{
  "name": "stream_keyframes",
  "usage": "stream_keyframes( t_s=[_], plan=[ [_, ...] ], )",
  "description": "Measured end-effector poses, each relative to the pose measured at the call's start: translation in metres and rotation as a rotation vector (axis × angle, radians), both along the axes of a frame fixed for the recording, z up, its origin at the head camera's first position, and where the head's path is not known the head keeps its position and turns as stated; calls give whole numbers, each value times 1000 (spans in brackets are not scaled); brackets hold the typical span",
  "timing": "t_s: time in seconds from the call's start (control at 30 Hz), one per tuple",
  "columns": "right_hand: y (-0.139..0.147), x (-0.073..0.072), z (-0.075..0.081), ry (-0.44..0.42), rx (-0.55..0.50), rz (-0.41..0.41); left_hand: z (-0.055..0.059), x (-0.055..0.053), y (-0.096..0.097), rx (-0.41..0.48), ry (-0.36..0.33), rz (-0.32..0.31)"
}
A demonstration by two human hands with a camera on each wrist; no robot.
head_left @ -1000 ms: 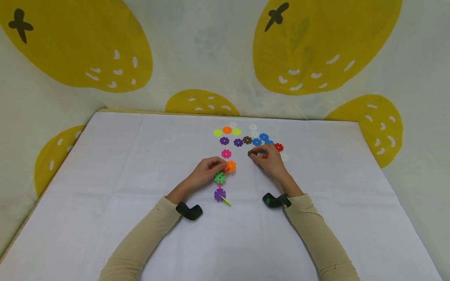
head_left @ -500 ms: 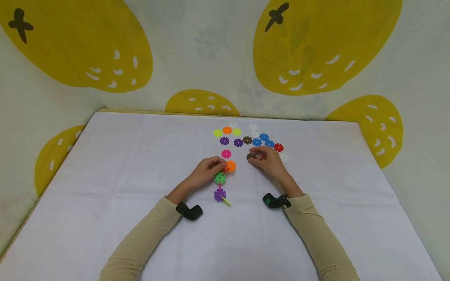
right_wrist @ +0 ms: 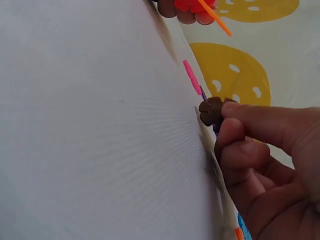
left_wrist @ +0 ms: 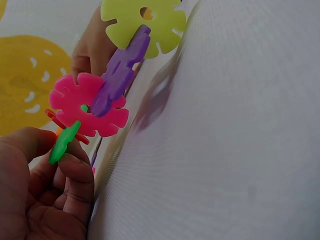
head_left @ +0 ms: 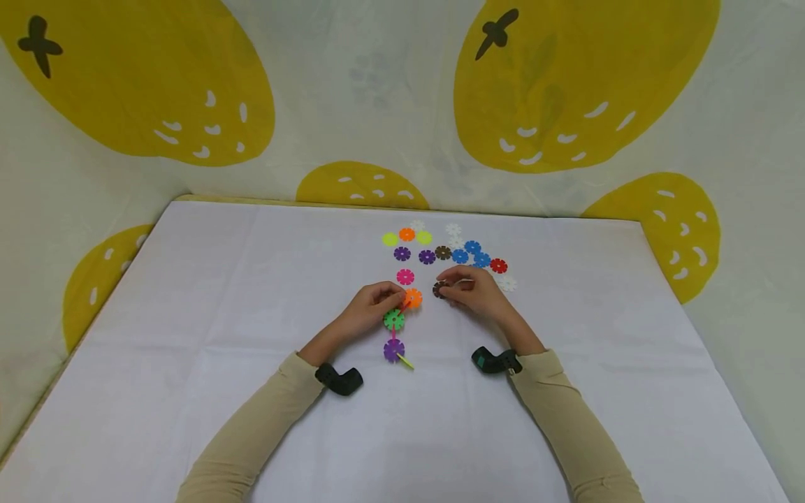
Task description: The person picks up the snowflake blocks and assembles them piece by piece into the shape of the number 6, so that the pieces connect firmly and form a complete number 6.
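Note:
My left hand (head_left: 367,309) pinches one end of a chain of slotted plastic flower discs. An orange disc (head_left: 413,298) and a green disc (head_left: 393,320) sit by the fingertips. In the left wrist view, a red disc (left_wrist: 84,139) is partly hidden beside the green one. Beyond these the chain runs through a pink disc (left_wrist: 65,97) and a purple disc (left_wrist: 120,75) to a yellow disc (left_wrist: 172,30). Between thumb and forefinger, my right hand (head_left: 481,292) pinches a loose brown disc (right_wrist: 211,111), apart from the chain and to its right.
A loose pink disc (head_left: 405,277) lies just behind the chain. Farther back are purple, yellow, orange and white discs, another brown disc (head_left: 443,253), several blue discs (head_left: 460,256) and a red disc (head_left: 499,265). A fruit-patterned cloth (head_left: 365,126) hangs behind the white table (head_left: 251,279).
My right hand has drawn the brown disc leftward and slightly nearer, toward the chain. The disc's face has turned in the fingers. My left hand and the chain have stayed still.

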State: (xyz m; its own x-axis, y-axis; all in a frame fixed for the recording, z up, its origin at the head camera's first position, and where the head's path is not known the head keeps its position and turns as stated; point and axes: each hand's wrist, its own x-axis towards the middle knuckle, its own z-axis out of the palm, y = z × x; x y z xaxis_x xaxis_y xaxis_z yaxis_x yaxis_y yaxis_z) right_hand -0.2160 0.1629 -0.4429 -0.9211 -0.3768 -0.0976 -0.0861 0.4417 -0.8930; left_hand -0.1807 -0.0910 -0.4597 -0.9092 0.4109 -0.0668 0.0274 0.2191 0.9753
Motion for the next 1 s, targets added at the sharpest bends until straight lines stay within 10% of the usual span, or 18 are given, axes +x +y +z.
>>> stream_keyframes(
  t_s=[1.0],
  plan=[
    [-15, 9, -5, 167, -165, 197, -5, -2, 0, -61, 32, -4]
  ],
)
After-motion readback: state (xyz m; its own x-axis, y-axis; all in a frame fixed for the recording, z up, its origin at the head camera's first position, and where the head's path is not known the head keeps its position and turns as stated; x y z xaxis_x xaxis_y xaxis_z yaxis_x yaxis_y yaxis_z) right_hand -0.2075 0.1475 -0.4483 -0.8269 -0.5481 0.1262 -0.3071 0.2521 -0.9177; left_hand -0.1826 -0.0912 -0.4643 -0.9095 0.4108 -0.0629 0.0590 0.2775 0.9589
